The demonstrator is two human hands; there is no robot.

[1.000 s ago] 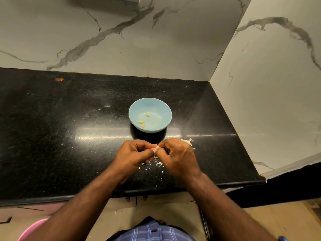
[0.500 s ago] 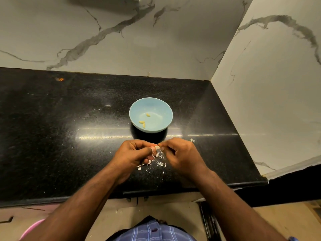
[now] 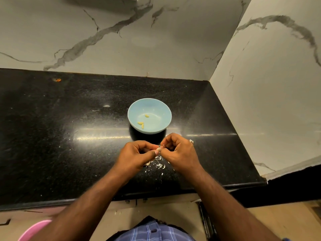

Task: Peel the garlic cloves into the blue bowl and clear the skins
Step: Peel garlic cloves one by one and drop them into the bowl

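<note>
The marble wall (image 3: pixel 156 40) stands behind and to the right of the black speckled bench (image 3: pixel 52 136), which shines under a streak of light. Near the middle of the bench, a little toward the back, stands the blue bowl (image 3: pixel 156 108), pale blue inside and dark below, with three small yellowish peeled cloves (image 3: pixel 141 123) lying on its bottom: two touching each other and one apart. Just in front of the bowl both hands meet above the bench. The left hand (image 3: pixel 137 155) has its fingers curled and pinches a small pale clove (image 3: pixel 158 149) between thumb and forefinger. The right hand (image 3: pixel 180 152) is curled too, and its fingertips pinch at the top of the same clove, where a thin bit of skin seems to stick out; it is too small to tell more. Under the hands lie white skins (image 3: pixel 159 165) scattered on the bench, and one more piece (image 3: pixel 191 141) shows just beside the right hand. At the lower edge are a checked blue shirt (image 3: pixel 152 232) and a pink rim (image 3: pixel 33 230). No writing can be read anywhere. Compared with half a second ago, the hands have risen a little toward the bowl and the right hand has turned, but both keep hold of the clove; the bowl and its three cloves lie as before.
</note>
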